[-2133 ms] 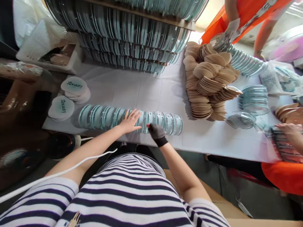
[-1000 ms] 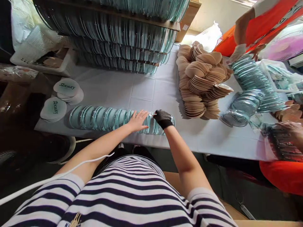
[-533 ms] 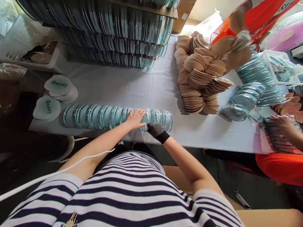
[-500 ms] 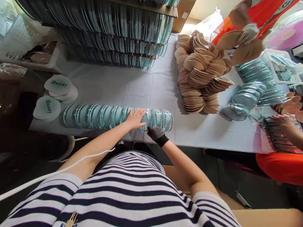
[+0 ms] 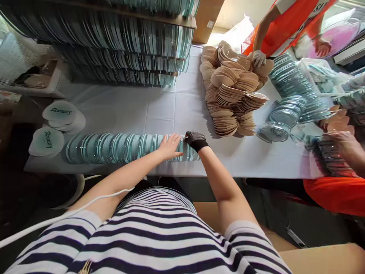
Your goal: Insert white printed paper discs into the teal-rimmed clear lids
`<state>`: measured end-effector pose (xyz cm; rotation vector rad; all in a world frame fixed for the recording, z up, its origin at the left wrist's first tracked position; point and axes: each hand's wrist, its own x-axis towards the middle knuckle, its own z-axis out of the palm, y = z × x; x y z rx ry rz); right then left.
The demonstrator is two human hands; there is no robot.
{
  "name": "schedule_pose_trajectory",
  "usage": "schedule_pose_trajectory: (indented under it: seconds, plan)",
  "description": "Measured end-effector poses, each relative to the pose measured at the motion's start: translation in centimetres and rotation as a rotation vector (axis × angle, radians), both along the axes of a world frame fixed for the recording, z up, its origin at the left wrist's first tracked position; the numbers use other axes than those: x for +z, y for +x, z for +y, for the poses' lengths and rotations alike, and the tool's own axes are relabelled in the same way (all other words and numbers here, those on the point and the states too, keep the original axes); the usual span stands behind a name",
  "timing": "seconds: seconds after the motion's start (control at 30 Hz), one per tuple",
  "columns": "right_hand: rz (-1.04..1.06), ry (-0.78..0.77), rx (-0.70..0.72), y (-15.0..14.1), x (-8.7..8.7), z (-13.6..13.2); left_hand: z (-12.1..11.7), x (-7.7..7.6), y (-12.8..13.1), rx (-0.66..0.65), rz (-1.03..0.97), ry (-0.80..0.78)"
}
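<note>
A long row of round clear plastic cases (image 5: 119, 148), tinted blue-green and standing on edge, lies along the near side of the table. My bare left hand (image 5: 170, 147) rests on top of the row near its right end, fingers spread. My right hand (image 5: 196, 140), in a dark striped fingertip-less-looking glove, is closed at the upper edge of the last few cases. Whatever sits in its fingers is too small or hidden to make out. White round cards (image 5: 47, 141) with green lettering are stacked just left of the row.
Tall stacked rows of similar cases (image 5: 122, 34) stand at the back left. Tan rounded pads (image 5: 228, 95) are heaped right of centre. More loose cases (image 5: 288, 110) lie beyond them. A co-worker's gloved hand (image 5: 259, 58) touches the heap; another person's hand (image 5: 342, 142) is at far right.
My right hand has moved from the row's near edge to its far upper edge. My left hand stays on the row. The co-worker's gloved hand has come down to the heap of pads.
</note>
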<state>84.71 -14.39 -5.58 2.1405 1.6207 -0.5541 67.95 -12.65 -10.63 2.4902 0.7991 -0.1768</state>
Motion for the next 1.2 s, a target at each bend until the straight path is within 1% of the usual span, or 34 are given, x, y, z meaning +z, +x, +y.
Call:
schedule_pose_trajectory:
  seconds: [0.07,0.1,0.17,0.23,0.33,0.43,0.53,0.6,0.67,0.73,0.77,0.83,0.87,0.9,0.97,1.03,1.13,1.2]
  plan:
    - [0.018,-0.181,0.126,0.2,0.1,3.0,-0.3,-0.3,0.7,-0.01,0.019,0.01]
    - [0.019,-0.223,0.193,0.1,0.0,3.9,-0.4,-0.5,0.8,-0.014,0.013,0.025]
    - [0.012,-0.215,0.274,-0.1,-0.3,4.2,-0.4,-0.8,0.7,-0.013,-0.006,0.045]
    - [0.034,-0.172,0.251,-0.1,-0.4,3.3,-0.4,-1.1,0.4,-0.004,-0.007,0.039]
    - [0.072,-0.135,0.127,0.3,-0.1,1.9,-0.2,-1.2,0.3,0.0,0.0,0.018]
    - [0.051,-0.146,0.058,0.4,0.1,2.2,-0.2,-1.4,0.4,0.01,-0.019,0.021]
    - [0.057,-0.194,0.089,-0.2,-0.2,3.6,-0.3,-1.5,0.4,0.044,-0.032,0.021]
    - [0.059,-0.187,0.154,-0.7,-0.4,4.4,-0.2,-1.5,0.3,0.065,-0.032,0.016]
    - [0.043,-0.158,0.238,-1.0,-0.4,4.2,-0.1,-1.5,0.3,0.066,-0.035,0.012]
    - [0.031,-0.104,0.31,-1.0,-0.3,2.7,0.0,-1.4,0.3,0.055,-0.037,0.005]
    - [0.036,-0.073,0.328,-1.0,-0.2,1.3,0.0,-1.4,0.3,0.051,-0.036,0.002]
    - [0.078,-0.007,0.313,-0.9,-0.6,-2.3,0.1,-1.3,0.4,0.049,-0.033,0.003]
    - [0.11,0.013,0.285,-1.0,-1.2,-4.5,0.2,-1.3,0.4,0.047,-0.032,0.006]
    - [0.142,0.026,0.245,-1.1,-1.9,-6.7,0.2,-1.3,0.4,0.044,-0.031,0.011]
    - [0.179,0.033,0.151,-1.5,-4.0,-10.6,0.2,-1.4,0.4,0.035,-0.028,0.017]
    - [0.185,0.033,0.054,-2.3,-6.6,-13.4,0.2,-1.5,0.4,0.029,-0.02,0.019]
    - [0.188,0.042,-0.06,-3.6,-9.9,-15.4,0.0,-1.5,0.2,0.029,-0.023,0.031]
    - [0.192,0.049,-0.101,-4.1,-11.1,-16.1,0.0,-1.4,-0.1,0.029,-0.029,0.035]
